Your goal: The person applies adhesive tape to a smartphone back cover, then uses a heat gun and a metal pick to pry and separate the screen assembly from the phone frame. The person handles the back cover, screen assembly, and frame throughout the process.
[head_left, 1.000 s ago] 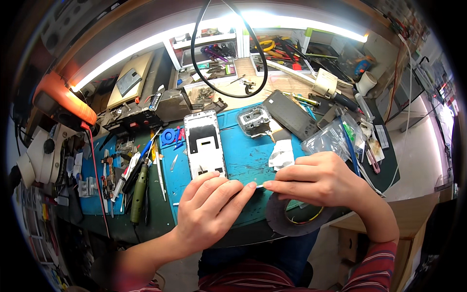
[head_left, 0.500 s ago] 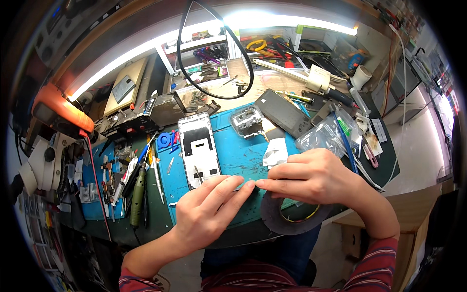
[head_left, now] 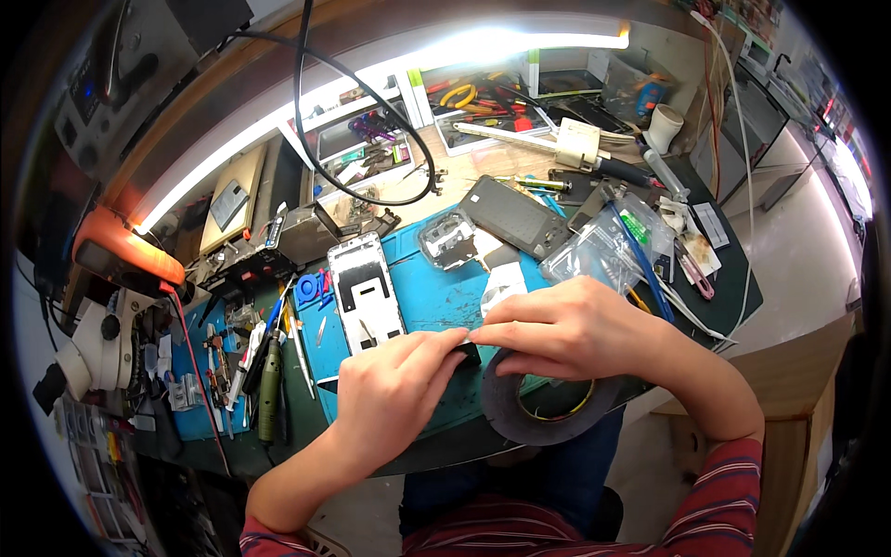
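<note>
**Over the front edge of the bench point(head_left: 729, 269): two hands and a roll of dark tape point(head_left: 548, 431)**

The roll of dark tape, a broad flat ring, hangs just beneath the right hand point(head_left: 571, 330), which hides part of its upper rim. The right fingers are bent closed and appear to hold the roll at that rim. Close to their tips, the fingers of the left hand point(head_left: 394, 385) are drawn nearly together; a small dark tab point(head_left: 471, 356) shows beside the thumb, though from where I stand I cannot tell whether it is gripped or joined to the roll.

Beyond the left hand, a white-and-black phone frame point(head_left: 367, 288) lies on the blue mat point(head_left: 425, 299); a crumpled white paper point(head_left: 503, 286) lies beyond the right fingers, with a dark phone point(head_left: 520, 218) farther back.

Handling, as judged by eye: the roll should be light and fairly firm as a ring, while any free end would be thin, limp and tacky, apt to fold on itself. The sound hold is by the outer rim or through the open core, with a free end pinched at its very tip.
</note>
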Tool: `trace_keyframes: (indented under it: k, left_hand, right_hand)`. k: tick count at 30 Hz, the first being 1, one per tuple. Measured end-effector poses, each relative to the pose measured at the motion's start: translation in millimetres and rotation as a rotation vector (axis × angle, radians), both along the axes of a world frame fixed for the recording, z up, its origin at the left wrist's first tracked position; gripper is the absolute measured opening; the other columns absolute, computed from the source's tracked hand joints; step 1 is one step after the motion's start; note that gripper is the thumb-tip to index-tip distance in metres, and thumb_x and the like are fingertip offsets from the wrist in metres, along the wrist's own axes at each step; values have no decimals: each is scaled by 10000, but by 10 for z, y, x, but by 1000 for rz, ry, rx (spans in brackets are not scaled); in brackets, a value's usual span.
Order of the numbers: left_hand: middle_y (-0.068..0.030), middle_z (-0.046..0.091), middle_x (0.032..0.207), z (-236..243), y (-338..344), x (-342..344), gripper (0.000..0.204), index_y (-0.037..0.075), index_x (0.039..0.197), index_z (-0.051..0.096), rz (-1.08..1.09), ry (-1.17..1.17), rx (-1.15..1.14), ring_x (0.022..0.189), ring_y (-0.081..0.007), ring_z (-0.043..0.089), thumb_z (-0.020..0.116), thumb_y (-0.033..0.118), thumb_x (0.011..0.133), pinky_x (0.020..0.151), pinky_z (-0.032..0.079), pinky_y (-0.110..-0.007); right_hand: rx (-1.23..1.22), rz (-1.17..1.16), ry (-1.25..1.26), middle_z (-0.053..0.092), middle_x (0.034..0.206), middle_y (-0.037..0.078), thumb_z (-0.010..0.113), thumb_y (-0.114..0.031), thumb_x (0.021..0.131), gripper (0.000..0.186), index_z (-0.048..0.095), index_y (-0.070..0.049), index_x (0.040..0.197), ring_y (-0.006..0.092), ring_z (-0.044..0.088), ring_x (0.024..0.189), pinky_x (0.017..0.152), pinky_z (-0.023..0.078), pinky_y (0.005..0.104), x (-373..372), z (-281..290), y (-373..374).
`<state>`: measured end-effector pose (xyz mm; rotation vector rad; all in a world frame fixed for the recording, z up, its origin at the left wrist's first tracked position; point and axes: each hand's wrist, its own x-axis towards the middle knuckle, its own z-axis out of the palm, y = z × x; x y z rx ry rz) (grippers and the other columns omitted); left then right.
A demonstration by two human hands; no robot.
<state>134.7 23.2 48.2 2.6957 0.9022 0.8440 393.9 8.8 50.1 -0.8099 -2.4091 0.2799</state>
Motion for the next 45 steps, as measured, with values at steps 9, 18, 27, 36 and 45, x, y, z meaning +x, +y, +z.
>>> trace_keyframes:
  k: [9,18,27,36,45]
  left_hand:
    - [-94,759,921,343,-75,-198,205,54,1053,754,12,-231,-200,779,-220,740,810,28,858,666,576,-309]
    - [-77,762,991,256,-232,-622,172,7,1067,740,103,-519,-419,879,-116,724,768,-18,899,762,599,-274]
    - [-141,686,1160,-104,-286,-710,234,-41,1187,615,-123,-1073,-493,1059,-162,668,649,-112,967,896,582,-309]
    - [-150,671,1156,-272,-257,-761,287,-34,1267,587,-152,-1105,-456,1038,-169,659,633,-92,989,859,582,-306]
    - [-161,688,1141,-291,-210,-820,317,-37,1254,676,-81,-1007,-211,914,-128,649,660,-128,951,688,536,-230]
  right_hand:
    - [-17,-51,8,713,919,57,812,-282,868,501,670,-111,1317,264,718,785,643,582,365,-142,339,-156]
    - [18,-217,-33,697,869,43,808,-207,859,505,639,-159,1332,246,708,713,590,559,346,-502,675,-422]
    - [338,-115,-200,621,875,-17,776,-176,812,435,712,-147,1241,132,665,669,537,525,290,-723,1040,-423]
    - [294,-56,-144,673,947,-17,771,-179,802,429,730,-131,1226,131,696,699,560,556,286,-761,888,-296]
    - [235,-12,-86,689,977,-18,782,-153,796,449,720,-92,1236,138,704,727,572,547,300,-800,898,-232]
